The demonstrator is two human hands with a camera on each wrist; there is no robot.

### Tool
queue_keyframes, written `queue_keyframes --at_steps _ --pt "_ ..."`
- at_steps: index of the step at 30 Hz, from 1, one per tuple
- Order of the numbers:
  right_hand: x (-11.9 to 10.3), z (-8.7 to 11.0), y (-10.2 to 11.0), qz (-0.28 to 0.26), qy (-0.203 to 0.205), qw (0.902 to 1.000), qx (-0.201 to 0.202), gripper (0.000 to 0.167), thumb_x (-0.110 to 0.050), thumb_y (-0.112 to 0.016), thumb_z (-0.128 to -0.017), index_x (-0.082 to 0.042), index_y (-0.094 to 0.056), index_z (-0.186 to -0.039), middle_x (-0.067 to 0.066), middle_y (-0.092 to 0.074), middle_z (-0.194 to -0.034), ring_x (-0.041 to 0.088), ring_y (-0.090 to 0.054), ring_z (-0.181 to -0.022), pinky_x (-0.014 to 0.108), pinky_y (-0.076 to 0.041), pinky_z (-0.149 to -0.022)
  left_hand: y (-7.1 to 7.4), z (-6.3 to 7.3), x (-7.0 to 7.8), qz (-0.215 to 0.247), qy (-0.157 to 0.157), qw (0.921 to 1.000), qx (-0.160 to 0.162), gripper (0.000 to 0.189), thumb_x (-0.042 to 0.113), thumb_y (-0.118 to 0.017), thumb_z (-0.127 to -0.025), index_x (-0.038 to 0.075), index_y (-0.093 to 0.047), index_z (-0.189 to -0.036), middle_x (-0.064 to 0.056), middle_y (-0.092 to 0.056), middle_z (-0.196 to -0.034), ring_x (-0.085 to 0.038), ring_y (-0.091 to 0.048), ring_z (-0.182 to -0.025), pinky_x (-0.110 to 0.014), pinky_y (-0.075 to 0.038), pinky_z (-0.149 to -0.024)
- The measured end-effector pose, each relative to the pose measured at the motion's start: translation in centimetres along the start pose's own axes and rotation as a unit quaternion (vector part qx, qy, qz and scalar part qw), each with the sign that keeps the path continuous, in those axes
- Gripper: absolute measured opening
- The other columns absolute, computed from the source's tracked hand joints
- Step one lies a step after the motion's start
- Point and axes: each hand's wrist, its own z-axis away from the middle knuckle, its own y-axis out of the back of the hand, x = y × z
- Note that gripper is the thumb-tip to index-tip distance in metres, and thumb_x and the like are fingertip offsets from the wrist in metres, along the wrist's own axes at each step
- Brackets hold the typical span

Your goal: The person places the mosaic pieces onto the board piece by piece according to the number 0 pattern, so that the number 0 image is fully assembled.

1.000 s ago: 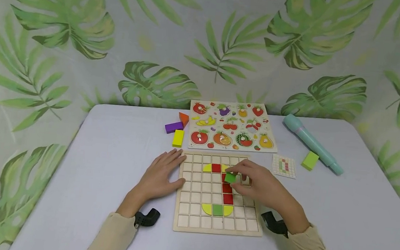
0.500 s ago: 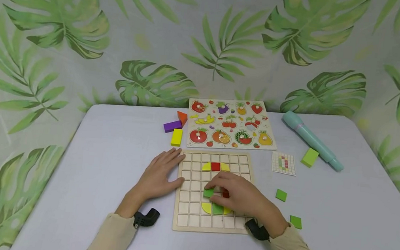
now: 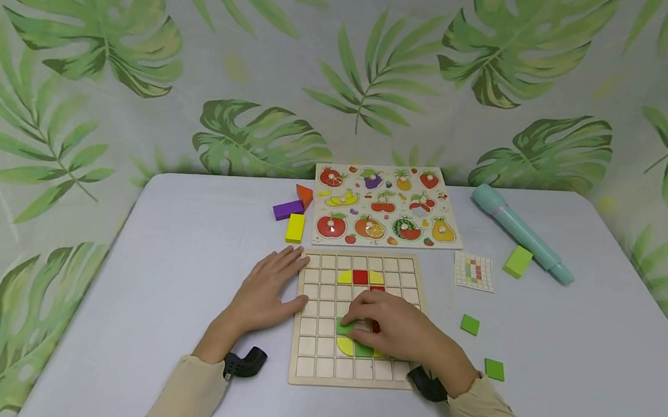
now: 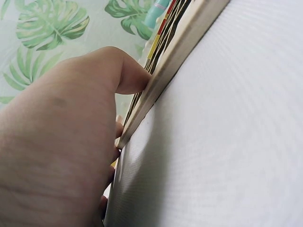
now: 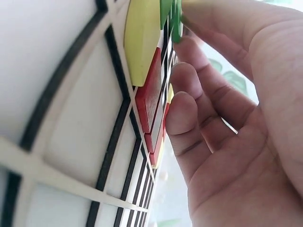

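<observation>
The wooden grid board (image 3: 305, 366) lies flat on the table. My left hand (image 3: 267, 295) has its fingers straight at the board's left edge; the left wrist view shows the thumb touching the rim. With thumb and fingertips my right hand (image 3: 398, 325) pinches a green square tile (image 3: 344, 326) low over a cell, just above a yellow rounded tile (image 3: 344, 346). A red tile (image 3: 360, 278) sits between yellow ones in an upper row. More red tiles run down the column below, partly hidden by the right hand. Another green tile (image 3: 363, 350) fills a lower cell.
Two loose green tiles lie right of the board, one a green tile (image 3: 469, 324) farther back. A pattern card (image 3: 474, 273), light green block (image 3: 517, 261) and teal microphone-shaped object (image 3: 519, 233) lie behind. A fruit puzzle (image 3: 390, 207) and several coloured blocks, including a yellow block (image 3: 295, 228), stand beyond.
My right hand has moved left and toward me with the green tile, then lowered it onto the cell above the yellow tile. The left hand has stayed at the board's edge.
</observation>
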Motion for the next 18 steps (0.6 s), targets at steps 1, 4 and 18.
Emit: queue_keyframes --at_steps 1,4,18 --pt "0.0 0.0 0.0 0.002 0.0 1.0 0.0 0.011 -0.025 -0.078 -0.093 -0.025 -0.08 -0.104 -0.012 -0.068 -0.105 0.003 -0.053 -0.081 0.019 -0.049 -0.07 0.0 0.0 0.0 -0.001 0.0 1.0 0.0 0.07 0.043 -0.064 -0.095 0.014 -0.046 -0.157 -0.005 -0.035 -0.167 -0.025 -0.025 -0.158 -0.048 -0.019 -0.13" --pt "-0.1 0.0 0.0 0.005 0.002 1.0 -0.002 0.01 -0.024 -0.077 -0.093 -0.024 -0.08 -0.103 -0.011 -0.069 -0.105 0.003 -0.054 -0.083 0.02 -0.049 -0.071 0.0 0.0 0.0 -0.003 -0.001 1.0 0.0 0.071 0.043 -0.064 -0.095 0.014 -0.046 -0.157 -0.006 -0.035 -0.167 -0.026 -0.025 -0.157 -0.048 -0.02 -0.129" --pt "0.2 0.6 1.1 0.005 -0.028 0.9996 0.007 0.018 -0.029 -0.075 -0.096 -0.027 -0.078 -0.113 -0.015 -0.068 -0.115 0.008 -0.06 -0.108 0.035 -0.056 -0.096 0.0 0.0 0.1 0.007 -0.009 0.9999 0.006 0.071 0.041 -0.065 -0.094 0.012 -0.047 -0.156 -0.007 -0.036 -0.167 -0.028 -0.026 -0.157 -0.051 -0.021 -0.129"
